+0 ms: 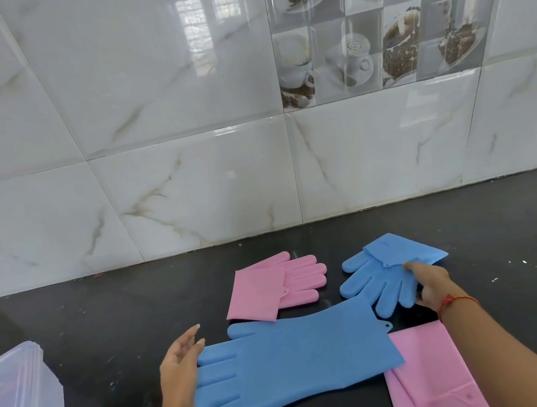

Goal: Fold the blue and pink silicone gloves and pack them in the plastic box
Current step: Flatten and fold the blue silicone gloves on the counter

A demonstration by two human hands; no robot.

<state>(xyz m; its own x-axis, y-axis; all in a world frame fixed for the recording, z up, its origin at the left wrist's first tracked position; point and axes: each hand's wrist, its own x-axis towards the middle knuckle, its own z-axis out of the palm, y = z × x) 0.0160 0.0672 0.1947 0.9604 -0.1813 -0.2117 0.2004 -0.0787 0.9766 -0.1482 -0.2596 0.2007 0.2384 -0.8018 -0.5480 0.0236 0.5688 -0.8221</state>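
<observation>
A dark, speckled stone countertop (500, 225) is stretching across the lower half of the view, showing pale flecks and a dull sheen. Behind it, glossy white marble-patterned wall tiles (117, 137) are reflecting a bright window. One decorative tile panel (373, 21) — printed with coffee cups and chocolate desserts — is sitting at upper right.

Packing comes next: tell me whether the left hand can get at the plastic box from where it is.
Probably yes. The left hand rests at the flat blue glove's fingertips, and only bare black counter lies between it and the plastic box at the left edge.
</observation>
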